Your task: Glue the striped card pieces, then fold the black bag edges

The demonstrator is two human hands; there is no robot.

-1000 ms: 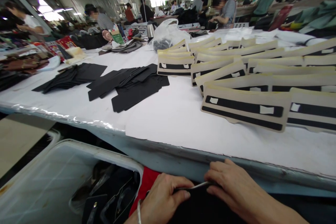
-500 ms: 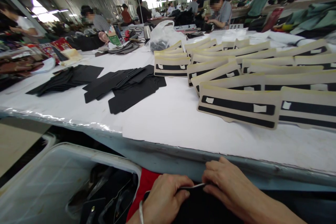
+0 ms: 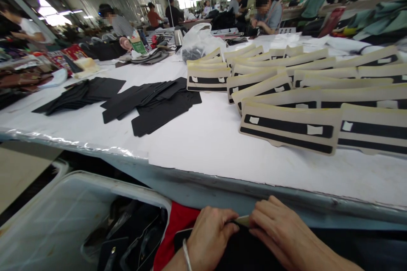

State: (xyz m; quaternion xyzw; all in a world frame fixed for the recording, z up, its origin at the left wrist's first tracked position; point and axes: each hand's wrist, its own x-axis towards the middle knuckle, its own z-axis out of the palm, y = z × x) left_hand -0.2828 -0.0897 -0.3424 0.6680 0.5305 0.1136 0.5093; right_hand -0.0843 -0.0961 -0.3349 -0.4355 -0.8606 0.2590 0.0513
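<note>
Low at the front, below the table edge, my left hand [image 3: 212, 233] and my right hand [image 3: 274, 228] pinch the upper edge of a black flat piece [image 3: 246, 250]. A pale beige strip of its edge or backing shows between the fingertips. Both hands are closed, thumbs on the near side. A light bangle circles my left wrist. Much of the black piece is hidden by the hands and the frame's bottom. Red cloth [image 3: 178, 218] lies just left of my left hand.
Beige panels with black strips [image 3: 288, 129] stand in rows on the white-covered table [image 3: 197, 152]. Stacks of black pieces [image 3: 159, 101] lie left of them. A white bin [image 3: 63, 216] holding dark items stands at lower left. Several people work farther back.
Both hands have shifted slightly right, the left one turning a little. More of the beige strip shows between them at the black piece's edge.
</note>
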